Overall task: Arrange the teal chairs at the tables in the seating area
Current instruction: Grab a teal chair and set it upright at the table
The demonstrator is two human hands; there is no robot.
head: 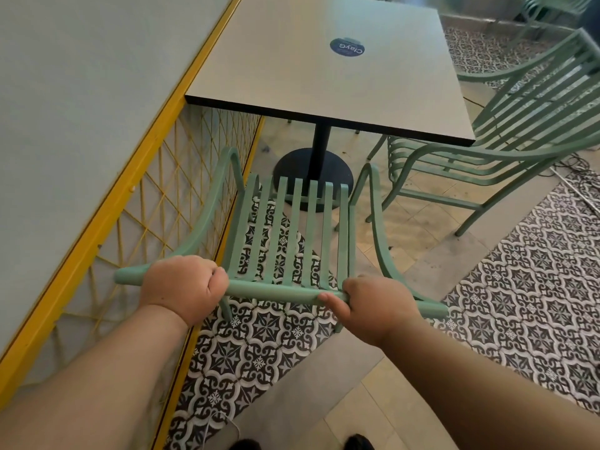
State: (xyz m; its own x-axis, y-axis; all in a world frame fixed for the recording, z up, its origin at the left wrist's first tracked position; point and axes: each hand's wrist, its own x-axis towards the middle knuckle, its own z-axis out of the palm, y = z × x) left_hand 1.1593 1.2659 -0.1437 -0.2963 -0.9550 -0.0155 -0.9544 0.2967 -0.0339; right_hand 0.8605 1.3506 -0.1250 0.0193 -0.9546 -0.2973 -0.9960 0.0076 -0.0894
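Note:
A teal slatted metal chair stands right in front of me, its seat facing a grey square table on a black pedestal. My left hand grips the left part of the chair's top back rail. My right hand grips the right part of the same rail, thumb under it. The chair's front edge sits close to the table's round black base. A second teal chair stands at the table's right side, its seat partly under the tabletop.
A pale wall with a yellow rail and yellow lattice runs along the left, close to the chair's left armrest. The floor is patterned black-and-white tile and beige tile. Another teal chair shows at the far top right. Cables lie on the floor at right.

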